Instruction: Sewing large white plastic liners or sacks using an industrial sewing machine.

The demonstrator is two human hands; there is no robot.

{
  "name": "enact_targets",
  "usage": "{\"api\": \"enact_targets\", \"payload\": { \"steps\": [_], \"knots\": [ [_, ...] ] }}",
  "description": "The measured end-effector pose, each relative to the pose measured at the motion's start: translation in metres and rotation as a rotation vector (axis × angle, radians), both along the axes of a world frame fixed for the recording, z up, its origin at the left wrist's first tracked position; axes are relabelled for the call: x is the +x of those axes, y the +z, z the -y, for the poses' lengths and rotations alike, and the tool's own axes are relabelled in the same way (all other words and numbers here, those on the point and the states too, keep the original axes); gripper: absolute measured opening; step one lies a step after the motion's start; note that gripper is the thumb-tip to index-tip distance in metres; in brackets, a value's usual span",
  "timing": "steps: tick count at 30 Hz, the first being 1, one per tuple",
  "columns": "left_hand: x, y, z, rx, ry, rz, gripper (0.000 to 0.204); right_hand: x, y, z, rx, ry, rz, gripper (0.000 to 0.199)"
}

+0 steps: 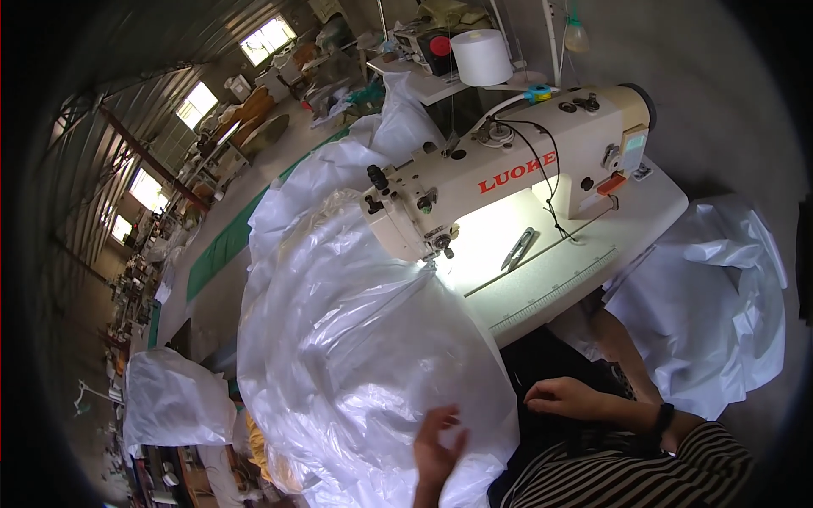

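Observation:
My left hand (pixel 439 444) is over the near part of a large, shiny white plastic sheet (pixel 364 339), fingers apart and nothing in them. I cannot tell whether it touches the sheet. Over my dark-clothed lap is my right hand (pixel 563 398), its fingers loosely curled together with nothing visible in them. The bunched sheet reaches up to the needle area of a cream-coloured sewing machine (pixel 508 169), whose lamp lights the bed. Silver thread snips (pixel 518 250) lie on that bed, below the machine's arm.
More white sheeting (pixel 711 296) hangs at the right of the machine table (pixel 559 292). A large white thread cone (pixel 481 57) stands behind the machine. At the lower left sits another white bundle (pixel 178 398). A green strip (pixel 224 245) runs along the left.

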State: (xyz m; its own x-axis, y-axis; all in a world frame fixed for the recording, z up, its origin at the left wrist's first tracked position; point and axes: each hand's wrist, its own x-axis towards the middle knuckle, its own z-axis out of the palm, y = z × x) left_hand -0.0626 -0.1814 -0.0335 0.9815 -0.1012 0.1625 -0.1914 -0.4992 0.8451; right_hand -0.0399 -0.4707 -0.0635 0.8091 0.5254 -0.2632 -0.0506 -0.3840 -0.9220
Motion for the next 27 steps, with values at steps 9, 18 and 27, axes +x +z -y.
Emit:
{"api": "enact_targets", "payload": {
  "steps": [9,18,27],
  "knots": [
    [-0.064,0.014,0.093,0.211,0.026,0.029,0.009,-0.022,-0.044,-0.058,0.456,0.09,-0.686,0.044],
    [-0.062,-0.032,0.092,0.229,-0.229,-0.042,0.035,0.01,0.045,-0.049,-0.239,-0.132,0.118,0.067],
    [-0.022,0.016,0.039,0.194,-0.337,0.035,0.048,-0.006,0.01,-0.028,-0.695,-0.065,0.783,0.066]
  ]
}}
